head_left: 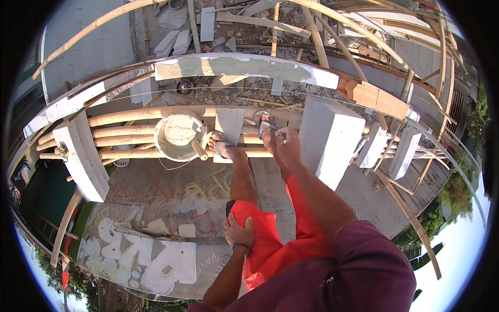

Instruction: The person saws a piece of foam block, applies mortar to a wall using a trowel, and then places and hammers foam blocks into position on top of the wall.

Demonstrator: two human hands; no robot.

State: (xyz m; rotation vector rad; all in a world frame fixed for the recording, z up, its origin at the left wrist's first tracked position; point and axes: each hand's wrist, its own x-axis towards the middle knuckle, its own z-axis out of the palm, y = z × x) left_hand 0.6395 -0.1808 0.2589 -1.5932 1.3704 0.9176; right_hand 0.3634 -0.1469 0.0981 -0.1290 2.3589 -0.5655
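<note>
My left hand (239, 232) rests open on my left thigh, on the red shorts (260, 218), with a dark band at the wrist. My right hand (287, 147) reaches down beside my right foot and its sandal (267, 126). Its fingers are curled, and what they hold, if anything, is hidden. Left of my feet stands a bucket (161, 148) of pale mortar (181, 129). A wooden tool handle (199, 150) sticks out over its near rim. My left foot, also in a sandal (223, 145), is on a short board (228, 122) laid over bamboo poles.
Bamboo poles (125, 140) run crosswise under me, high above a painted concrete surface (208, 179). White pillars stand at left (86, 156) and right (327, 135). A mortar-smeared beam (244, 67) crosses ahead, with a thin line stretched near it. A tape measure (63, 151) is on the left pillar.
</note>
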